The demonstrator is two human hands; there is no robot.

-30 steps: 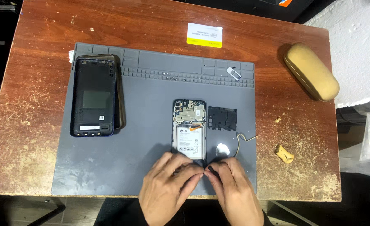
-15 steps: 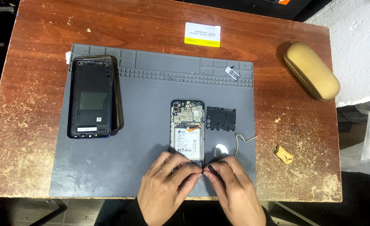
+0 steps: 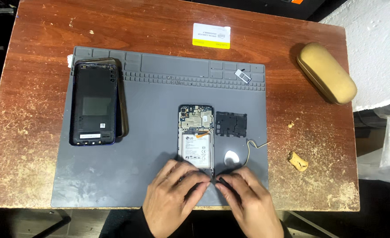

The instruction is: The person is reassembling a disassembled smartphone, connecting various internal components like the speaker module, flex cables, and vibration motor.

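**A:** Item one?

**B:** Opened phone [image 3: 196,136], back off, board and battery showing. On the grey work mat [image 3: 159,88], a little toward 5 o'clock of its middle, lower end under the fingers.

**A:** Hands?

**B:** Left hand [image 3: 174,198] comes in from 6 o'clock, fingers bent and nearly closed, tips pressed on the phone's bottom edge. Right hand [image 3: 250,202] just beside it at 3 o'clock, fingers curled onto a small dark part [image 3: 224,181] at the phone's lower corner. I cannot tell whether that piece is a tool or a bit of the phone; the view is too small.

**A:** Surroundings?

**B:** Black cover plate [image 3: 231,124] just at 3 o'clock of the phone. White pick [image 3: 231,157] at 5 o'clock of it, with a thin pale cable [image 3: 252,147] close by. Removed back cover [image 3: 93,103], stacked on another shell, well apart at 9 o'clock. Small tray piece [image 3: 242,76] in the mat's top compartments, 1 o'clock. Off the mat, on the wooden surface [image 3: 36,66]: tan case [image 3: 326,72] at 2 o'clock, a yellow-and-white card [image 3: 211,35] at 12.

**A:** Risks?

**B:** My judgement: the dark part is pinched only at the fingertips, so a slip could flick it off the mat. Prying hard beside the battery could dent it or tear a flex. The loose pick and cable lie near the right wrist and could be swept aside.
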